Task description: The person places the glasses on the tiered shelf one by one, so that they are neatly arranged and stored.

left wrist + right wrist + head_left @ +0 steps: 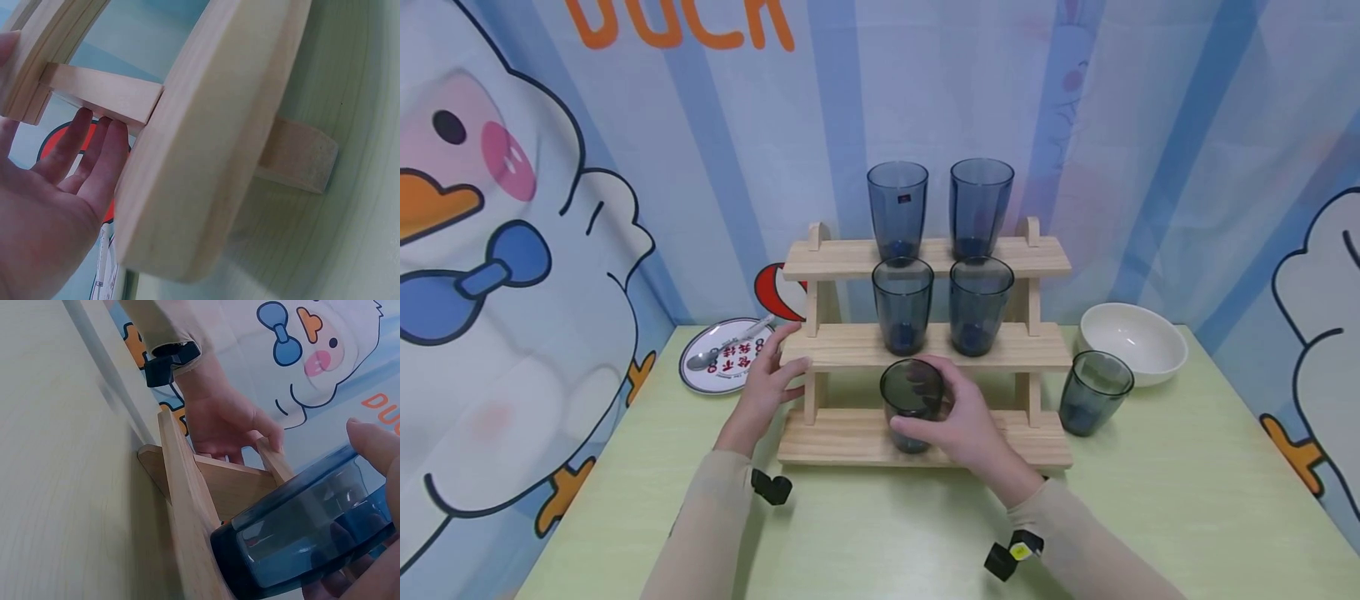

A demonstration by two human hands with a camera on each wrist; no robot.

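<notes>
My right hand (973,425) grips a dark tinted glass (912,417), thumb in front and fingers round the far side. In the right wrist view that glass (294,544) has its base at the bottom shelf of a three-tier wooden rack (850,437). With my left hand (763,400) I hold the rack's left end. In the left wrist view its fingertips (115,134) touch an upright under the middle shelf, while the thumb lies at that shelf's end. Two glasses (903,308) stand upright on the middle shelf, and two more glasses (982,204) on the top one.
Right of the rack, another tinted glass (1093,396) stands on the table before a white bowl (1138,342). A printed plate (700,383) with a metal spoon (703,360) on it lies to the left. Behind everything hangs a cartoon curtain (722,192).
</notes>
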